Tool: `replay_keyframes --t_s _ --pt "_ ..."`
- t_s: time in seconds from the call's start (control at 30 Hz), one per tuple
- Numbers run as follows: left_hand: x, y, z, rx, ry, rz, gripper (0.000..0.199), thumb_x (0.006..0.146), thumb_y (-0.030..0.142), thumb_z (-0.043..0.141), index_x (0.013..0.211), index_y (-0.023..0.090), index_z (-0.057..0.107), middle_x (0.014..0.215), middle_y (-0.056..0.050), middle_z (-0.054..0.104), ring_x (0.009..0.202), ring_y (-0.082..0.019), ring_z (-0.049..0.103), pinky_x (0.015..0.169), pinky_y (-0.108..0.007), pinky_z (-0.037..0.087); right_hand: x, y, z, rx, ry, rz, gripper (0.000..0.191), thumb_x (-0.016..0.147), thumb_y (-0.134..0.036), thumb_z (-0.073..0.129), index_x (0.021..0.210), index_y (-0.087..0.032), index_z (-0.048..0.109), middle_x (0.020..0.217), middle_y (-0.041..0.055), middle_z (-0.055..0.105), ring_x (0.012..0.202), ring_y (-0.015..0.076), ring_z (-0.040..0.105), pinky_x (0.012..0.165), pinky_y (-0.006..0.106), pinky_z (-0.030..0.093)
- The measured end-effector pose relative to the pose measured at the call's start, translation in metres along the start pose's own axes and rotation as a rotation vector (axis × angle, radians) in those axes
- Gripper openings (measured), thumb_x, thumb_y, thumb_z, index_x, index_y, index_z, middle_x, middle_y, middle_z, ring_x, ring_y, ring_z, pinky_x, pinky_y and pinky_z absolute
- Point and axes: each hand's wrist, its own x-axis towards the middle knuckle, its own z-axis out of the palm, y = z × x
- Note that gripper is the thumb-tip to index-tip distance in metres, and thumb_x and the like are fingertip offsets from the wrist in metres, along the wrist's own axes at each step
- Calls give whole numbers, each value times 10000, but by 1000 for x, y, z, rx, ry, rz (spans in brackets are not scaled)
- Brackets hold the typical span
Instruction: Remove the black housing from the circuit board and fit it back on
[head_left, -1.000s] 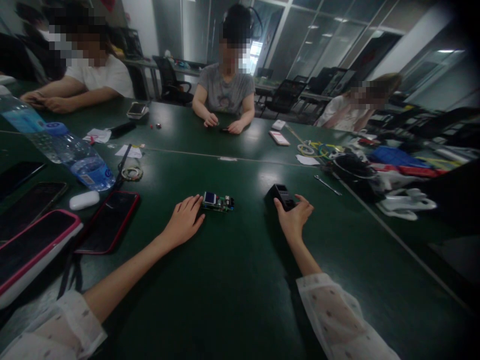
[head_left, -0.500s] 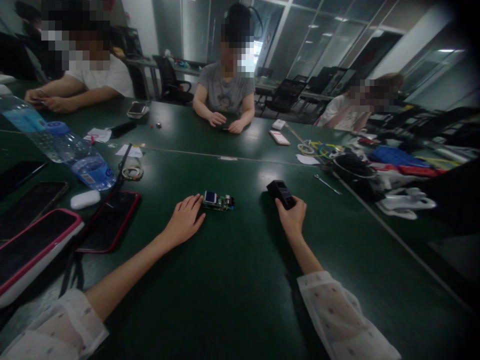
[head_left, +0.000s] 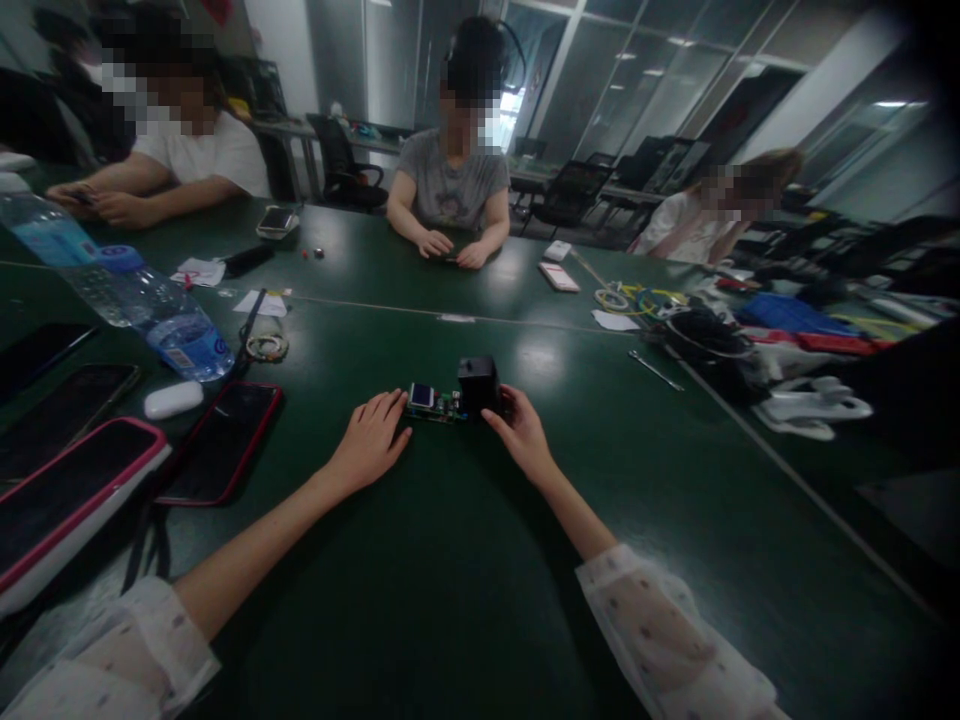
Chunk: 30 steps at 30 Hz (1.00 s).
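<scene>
A small green circuit board with a little square screen lies on the dark green table. My left hand rests palm down with its fingers stretched out, the tips at the board's left edge. My right hand grips a black box-shaped plastic case between thumb and fingers. The case is tilted up at the board's right end and hides that end, so I cannot tell whether the two touch.
Left of my hands lie several phones, among them a red-edged phone, a white earphone case and a water bottle. A wrench and tangled cables lie to the right. Across the table sits a person in grey.
My right hand has moved left with the black case, bringing it to the right end of the circuit board and turning it. My left hand and the board have stayed put.
</scene>
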Motion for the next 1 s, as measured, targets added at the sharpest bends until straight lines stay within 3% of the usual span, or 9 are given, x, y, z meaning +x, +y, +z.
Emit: replay_keyframes --t_s 0.23,0.47,1.0 --pt "-1 -2 3 -15 35 21 529 976 397 356 1442 152 303 1483 -131 364 1361 -279 324 1084 -482 303 6 -17 6 -173 -168 -153 527 827 -341 650 1306 -251 449 1273 91 533 1182 252 531 1016 460 448" --pt "-1 -2 5 -7 50 28 522 975 388 358 1434 143 314 1459 -145 389 1338 -289 347 1066 -480 320 22 -40 8 -401 -307 -297 507 834 -257 637 1307 -247 453 1190 91 547 1089 245 546 953 460 462" --pt "0 -2 7 -5 49 -17 590 964 437 360 1440 96 291 1486 -178 331 1358 -306 307 1072 -479 314 40 -49 7 -541 -512 -306 538 833 -277 638 1338 -267 451 1118 86 550 1035 242 548 930 463 462"
